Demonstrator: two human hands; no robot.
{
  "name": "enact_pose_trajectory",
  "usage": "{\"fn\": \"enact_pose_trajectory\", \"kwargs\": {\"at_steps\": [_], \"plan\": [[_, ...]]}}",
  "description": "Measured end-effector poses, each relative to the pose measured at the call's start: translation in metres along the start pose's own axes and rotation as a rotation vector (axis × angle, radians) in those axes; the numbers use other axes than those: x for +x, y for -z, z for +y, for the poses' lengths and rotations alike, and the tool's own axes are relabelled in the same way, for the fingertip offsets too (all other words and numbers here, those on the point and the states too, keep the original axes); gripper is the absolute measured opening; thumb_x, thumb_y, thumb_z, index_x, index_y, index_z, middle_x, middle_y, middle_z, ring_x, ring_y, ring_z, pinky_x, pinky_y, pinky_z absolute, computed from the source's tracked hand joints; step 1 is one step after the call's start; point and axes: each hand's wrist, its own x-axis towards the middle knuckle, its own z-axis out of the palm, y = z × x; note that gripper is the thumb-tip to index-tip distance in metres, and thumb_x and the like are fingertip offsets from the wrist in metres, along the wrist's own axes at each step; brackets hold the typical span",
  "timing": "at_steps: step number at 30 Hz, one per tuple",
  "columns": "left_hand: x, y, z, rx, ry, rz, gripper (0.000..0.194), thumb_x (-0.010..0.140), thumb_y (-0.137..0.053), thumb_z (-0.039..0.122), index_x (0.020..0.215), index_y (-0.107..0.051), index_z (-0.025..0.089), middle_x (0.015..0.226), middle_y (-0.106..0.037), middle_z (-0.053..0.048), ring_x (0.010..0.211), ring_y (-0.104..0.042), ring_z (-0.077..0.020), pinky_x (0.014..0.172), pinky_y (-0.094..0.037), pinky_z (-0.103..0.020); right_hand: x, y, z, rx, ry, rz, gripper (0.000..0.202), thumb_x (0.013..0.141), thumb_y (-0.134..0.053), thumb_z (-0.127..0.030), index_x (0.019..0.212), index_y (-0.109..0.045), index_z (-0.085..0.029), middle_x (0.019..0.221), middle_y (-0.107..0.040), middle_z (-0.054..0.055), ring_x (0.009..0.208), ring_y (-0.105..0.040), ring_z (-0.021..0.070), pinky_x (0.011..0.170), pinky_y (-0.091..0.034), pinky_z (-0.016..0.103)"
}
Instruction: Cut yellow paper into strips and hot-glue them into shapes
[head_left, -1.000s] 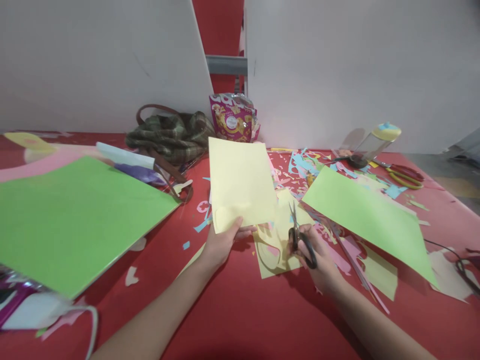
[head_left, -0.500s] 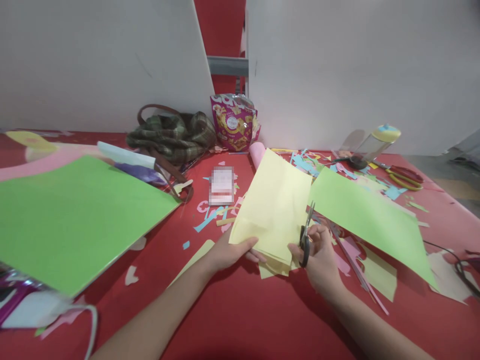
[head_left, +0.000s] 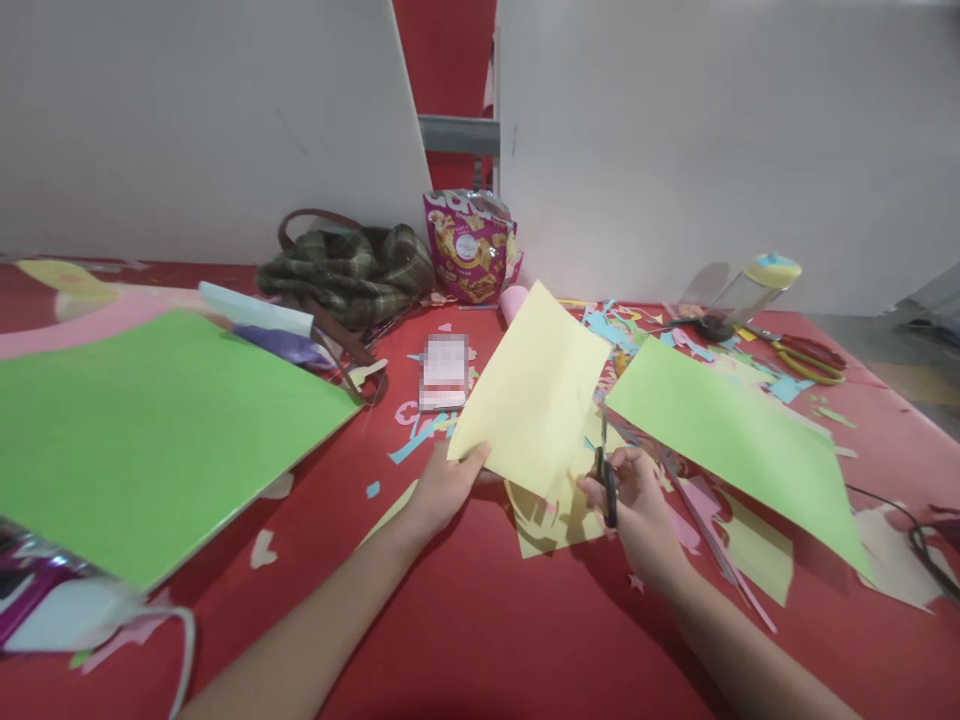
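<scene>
A pale yellow sheet (head_left: 536,390) is raised above the red table, its lower left edge pinched in my left hand (head_left: 448,485). My right hand (head_left: 634,500) is closed on the black-handled scissors (head_left: 606,480), whose blades point away from me, just right of the sheet and not touching it. Beneath the sheet, cut yellow paper (head_left: 536,535) lies on the table. A light green sheet (head_left: 739,445) rests to the right of the scissors.
Large green sheets (head_left: 165,430) cover the left side. At the back are a plaid bag (head_left: 352,265), a purple snack pouch (head_left: 469,250) and a clear cup (head_left: 750,290). Red-and-yellow scissors (head_left: 810,357) lie at the right among paper scraps (head_left: 611,325).
The yellow sheet has moved up and left with my left hand, uncovering cut yellow paper below. The scissors have turned slightly more upright and sit apart from the sheet.
</scene>
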Motion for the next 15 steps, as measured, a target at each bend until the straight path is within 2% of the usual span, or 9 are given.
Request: {"fn": "enact_pose_trajectory", "kwargs": {"at_steps": [4, 7, 10, 15], "plan": [[0.006, 0.008, 0.004, 0.134, -0.043, 0.069, 0.029, 0.067, -0.055, 0.028, 0.093, -0.055, 0.014, 0.083, -0.065, -0.006, 0.066, -0.062, -0.0186, 0.059, -0.051, -0.030, 0.002, 0.011, -0.007, -0.002, -0.078, -0.257, 0.022, 0.073, -0.052, -0.035, 0.075, -0.035, -0.022, 0.057, -0.044, -0.005, 0.050, -0.044, 0.0088, 0.044, -0.033, 0.020], [0.007, 0.011, 0.008, 0.225, -0.034, 0.156, 0.030, 0.064, -0.056, 0.031, 0.088, -0.055, 0.012, 0.073, -0.065, -0.006, 0.059, -0.062, -0.0190, 0.052, -0.051, -0.030, 0.002, 0.017, -0.014, -0.057, -0.165, -0.457, 0.020, 0.076, -0.047, -0.037, 0.073, -0.037, -0.020, 0.054, -0.049, -0.004, 0.046, -0.045, 0.0088, 0.046, -0.033, 0.022], [0.007, 0.014, 0.011, 0.231, -0.041, 0.193, 0.032, 0.065, -0.055, 0.032, 0.089, -0.054, 0.012, 0.075, -0.065, -0.006, 0.059, -0.062, -0.0188, 0.051, -0.051, -0.029, 0.002, 0.020, -0.016, -0.050, -0.233, -0.546, 0.022, 0.077, -0.046, -0.037, 0.070, -0.039, -0.018, 0.053, -0.050, -0.003, 0.044, -0.048, 0.0087, 0.046, -0.033, 0.021], [0.010, 0.020, 0.008, 0.245, -0.121, 0.194, 0.037, 0.066, -0.054, 0.036, 0.096, -0.053, 0.014, 0.089, -0.064, -0.008, 0.072, -0.062, -0.0205, 0.059, -0.052, -0.030, 0.000, 0.019, -0.013, 0.069, -0.372, -0.622, 0.023, 0.076, -0.047, -0.040, 0.072, -0.037, -0.019, 0.051, -0.048, -0.005, 0.037, -0.050, 0.0093, 0.034, -0.032, 0.018]]}}
